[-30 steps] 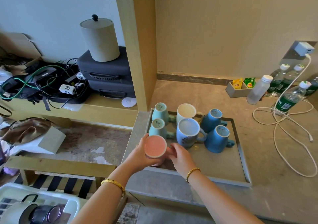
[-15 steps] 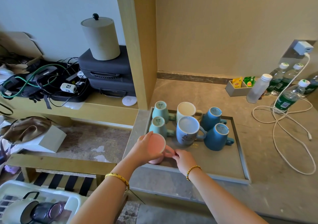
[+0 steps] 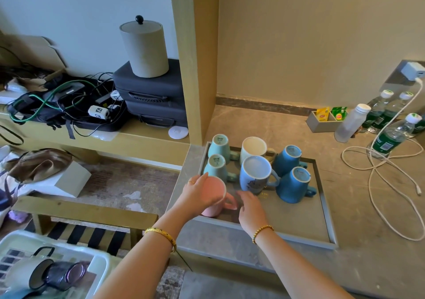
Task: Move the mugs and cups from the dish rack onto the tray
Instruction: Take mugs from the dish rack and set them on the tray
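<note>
A pink mug (image 3: 215, 195) stands upside down at the front left corner of the grey tray (image 3: 322, 206). My left hand (image 3: 195, 190) grips its side. My right hand (image 3: 250, 206) hovers just right of the mug's handle, fingers loose, blurred by motion. Behind on the tray stand several upturned mugs: two teal (image 3: 217, 165), a cream one (image 3: 253, 148), a pale blue one (image 3: 255, 172) and two dark blue (image 3: 294, 183). The white dish rack (image 3: 99, 264) at bottom left holds a white mug (image 3: 25, 273) and a dark purple cup (image 3: 66, 275) lying on their sides.
Water bottles (image 3: 391, 138) and a looping white cable (image 3: 379, 183) lie right of the tray on the counter. A tea-bag box (image 3: 322, 119) sits at the back. A wooden partition (image 3: 195, 57) rises left of the tray; beyond it a shelf holds dark cases (image 3: 151, 96) and cables.
The pink mug has come down onto the tray's front left corner. My right hand has let go of the handle and drawn slightly to the right.
</note>
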The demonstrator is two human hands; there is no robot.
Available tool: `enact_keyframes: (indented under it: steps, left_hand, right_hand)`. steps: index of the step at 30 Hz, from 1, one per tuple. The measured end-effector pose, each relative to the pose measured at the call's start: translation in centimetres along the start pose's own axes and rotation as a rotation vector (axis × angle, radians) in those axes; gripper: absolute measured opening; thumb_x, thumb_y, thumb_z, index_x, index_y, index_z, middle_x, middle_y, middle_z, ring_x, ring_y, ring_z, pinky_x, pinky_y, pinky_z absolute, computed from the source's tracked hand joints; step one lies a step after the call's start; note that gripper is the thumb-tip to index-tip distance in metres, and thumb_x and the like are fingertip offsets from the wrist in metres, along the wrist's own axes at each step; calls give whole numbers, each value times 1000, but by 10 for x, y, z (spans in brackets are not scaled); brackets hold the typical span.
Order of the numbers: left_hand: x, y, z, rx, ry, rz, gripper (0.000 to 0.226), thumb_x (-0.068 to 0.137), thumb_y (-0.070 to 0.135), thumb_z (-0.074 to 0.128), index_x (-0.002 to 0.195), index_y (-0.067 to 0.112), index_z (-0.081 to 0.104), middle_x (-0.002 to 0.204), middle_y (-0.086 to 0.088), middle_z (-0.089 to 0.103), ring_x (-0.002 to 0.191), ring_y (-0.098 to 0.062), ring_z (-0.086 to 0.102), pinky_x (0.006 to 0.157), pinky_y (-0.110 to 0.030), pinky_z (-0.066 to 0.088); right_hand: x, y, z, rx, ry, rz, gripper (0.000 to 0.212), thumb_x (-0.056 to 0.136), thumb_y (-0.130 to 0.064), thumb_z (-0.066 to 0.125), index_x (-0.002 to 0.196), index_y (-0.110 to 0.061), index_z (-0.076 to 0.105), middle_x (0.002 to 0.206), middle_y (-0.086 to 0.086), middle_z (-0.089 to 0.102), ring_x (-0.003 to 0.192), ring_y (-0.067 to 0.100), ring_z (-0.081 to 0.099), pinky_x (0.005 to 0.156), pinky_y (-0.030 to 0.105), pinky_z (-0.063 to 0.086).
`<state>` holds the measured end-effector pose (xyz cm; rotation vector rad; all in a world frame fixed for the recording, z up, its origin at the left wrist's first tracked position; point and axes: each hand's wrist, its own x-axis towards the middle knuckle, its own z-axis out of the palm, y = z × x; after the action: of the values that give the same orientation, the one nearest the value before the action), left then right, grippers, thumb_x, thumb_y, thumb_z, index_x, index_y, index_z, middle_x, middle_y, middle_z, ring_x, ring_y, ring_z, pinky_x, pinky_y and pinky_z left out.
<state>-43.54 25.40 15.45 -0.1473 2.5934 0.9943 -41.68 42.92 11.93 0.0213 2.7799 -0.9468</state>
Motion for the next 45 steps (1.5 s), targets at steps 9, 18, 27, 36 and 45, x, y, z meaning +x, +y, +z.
enact_keyframes:
  steps: [9, 18, 27, 36, 45]
  left_hand:
    - [-26, -46, -55, -70, 304, 23, 33, 95, 26, 46, 128, 23, 53, 134, -2, 48, 117, -18, 50, 95, -27, 39]
    - [-108, -189, -117, -101, 401, -251, 30, 96, 22, 42, 122, 20, 57, 123, -3, 59, 105, -18, 58, 85, -27, 46]
    - [-191, -333, -141, -166, 500, -558, 30, 95, 16, 39, 117, 18, 59, 102, -8, 67, 90, -23, 61, 73, -27, 46]
    - [-218, -418, -112, -313, 353, -812, 40, 94, 21, 45, 133, 13, 43, 129, -12, 52, 115, -26, 53, 88, -31, 45]
    - [-171, -495, -107, -473, 338, -978, 54, 96, 19, 41, 146, 17, 21, 144, -11, 41, 127, -27, 44, 100, -35, 39]
  right_hand:
    - [11, -98, 1, -113, 417, -420, 37, 68, 11, 62, 103, -1, 66, 117, 26, 57, 110, 44, 54, 95, 49, 45]
    - [-31, -228, 139, -216, 42, -741, 41, 66, 17, 58, 102, -2, 64, 124, 25, 54, 115, 41, 53, 93, 49, 48]
    - [-81, -280, 291, -395, -514, -846, 41, 87, 2, 43, 126, -11, 46, 136, 7, 39, 122, 23, 41, 97, 27, 40]
    - [-67, -307, 376, -539, -903, -683, 34, 97, -16, 32, 131, -18, 38, 135, 5, 41, 118, 25, 46, 99, 40, 44]
    - [-22, -329, 471, -637, -1060, -658, 42, 98, -22, 35, 140, -16, 29, 144, 7, 36, 124, 27, 46, 99, 38, 42]
